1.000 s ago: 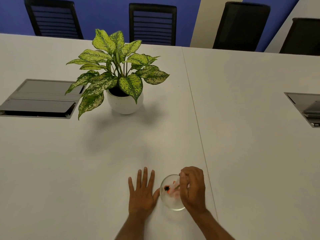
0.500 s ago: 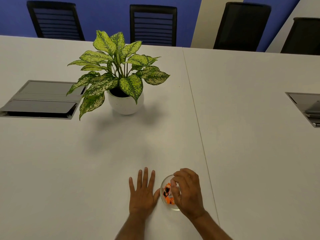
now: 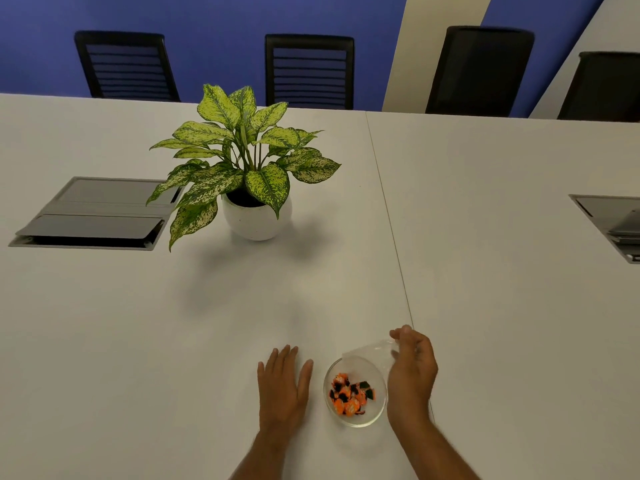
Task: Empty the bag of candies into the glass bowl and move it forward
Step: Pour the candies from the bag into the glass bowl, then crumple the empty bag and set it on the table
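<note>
Left hand (image 3: 282, 386) lies flat and open on the table (image 3: 502, 306) near its front edge, holding nothing, likely bracing. Just beside it sits the glass bowl (image 3: 355, 391), candies (image 3: 351, 394) inside. Right hand (image 3: 412, 370) pinches the clear bag (image 3: 369, 351), seemingly emptied, over the bowl's far rim.

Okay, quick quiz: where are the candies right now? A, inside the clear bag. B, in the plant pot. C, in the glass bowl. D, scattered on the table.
C: the orange and black candies lie in the glass bowl, while the right hand holds the clear bag, which looks empty.
</note>
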Tool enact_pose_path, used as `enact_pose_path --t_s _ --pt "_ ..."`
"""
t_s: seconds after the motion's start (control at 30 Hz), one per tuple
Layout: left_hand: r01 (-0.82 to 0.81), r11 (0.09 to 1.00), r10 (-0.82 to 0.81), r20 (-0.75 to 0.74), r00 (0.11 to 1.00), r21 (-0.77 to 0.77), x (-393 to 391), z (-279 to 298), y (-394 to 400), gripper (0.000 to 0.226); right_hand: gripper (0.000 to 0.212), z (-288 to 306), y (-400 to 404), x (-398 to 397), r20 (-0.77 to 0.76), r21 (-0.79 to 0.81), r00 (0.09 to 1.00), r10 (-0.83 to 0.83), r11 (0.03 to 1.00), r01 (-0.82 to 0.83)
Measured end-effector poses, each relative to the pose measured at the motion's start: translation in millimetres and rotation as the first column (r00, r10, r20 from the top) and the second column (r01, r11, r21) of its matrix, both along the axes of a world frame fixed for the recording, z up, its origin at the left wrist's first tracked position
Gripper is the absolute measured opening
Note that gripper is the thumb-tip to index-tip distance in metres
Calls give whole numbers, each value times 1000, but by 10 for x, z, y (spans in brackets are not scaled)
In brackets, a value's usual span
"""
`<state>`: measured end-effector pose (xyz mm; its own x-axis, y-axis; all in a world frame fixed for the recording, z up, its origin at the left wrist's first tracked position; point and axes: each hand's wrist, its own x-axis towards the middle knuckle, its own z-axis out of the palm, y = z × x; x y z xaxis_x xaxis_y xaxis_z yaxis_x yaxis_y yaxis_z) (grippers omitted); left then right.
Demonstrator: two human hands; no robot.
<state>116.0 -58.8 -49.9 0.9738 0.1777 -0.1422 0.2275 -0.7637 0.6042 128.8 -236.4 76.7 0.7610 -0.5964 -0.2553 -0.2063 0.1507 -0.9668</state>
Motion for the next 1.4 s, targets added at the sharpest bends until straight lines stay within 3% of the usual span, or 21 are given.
enact_pose_path --t_s 0.1,0.17,0.3,0.4,0.47,0.57,0.63,0.7,0.77,0.93,1.1,1.27,1.4 --pt "-158 936 217 163 962 -313 -7 232 -90 43 24 106 -28 64 -203 456 978 -44 880 134" --pt "-155 869 273 195 942 -471 -25 406 -186 35 29 140 -9 49 -286 627 958 14 759 176" --pt "39 727 200 267 943 -685 -96 715 -403 57 37 181 73 -21 -290 743 955 60 643 185" --pt "91 681 190 296 936 -726 -150 852 -538 28 42 228 123 -78 -293 760 953 77 624 183" --pt "41 660 245 266 932 -750 -162 926 -606 4 44 231 130 -129 -304 745 946 110 646 165" --pt "-57 620 314 180 932 -782 -139 1010 -633 23 47 202 92 -228 -312 695 933 179 712 96" --pt "-83 596 329 148 933 -799 -126 1068 -593 25 49 172 60 -297 -295 574 932 211 819 -4" --pt "-103 589 323 116 939 -802 -115 1090 -549 23 43 129 -4 -349 -196 394 954 227 909 -135" --pt "-119 593 303 84 949 -796 -122 1093 -518 23 39 106 -85 -355 -68 265 955 289 928 -262" --pt "-182 603 308 16 951 -776 -175 1086 -468 30 17 45 -203 -294 -4 225 826 563 806 -548" --pt "-198 703 329 66 942 -683 -242 1094 -391 29 34 20 -156 -327 -92 121 733 674 738 -664" --pt "-121 828 220 119 968 -548 -306 991 -129 21 46 -34 -78 -390 -136 48 677 723 688 -724" --pt "-148 874 207 79 975 -463 -366 853 119 16 61 -119 125 -470 -239 -60 599 765 604 -795"
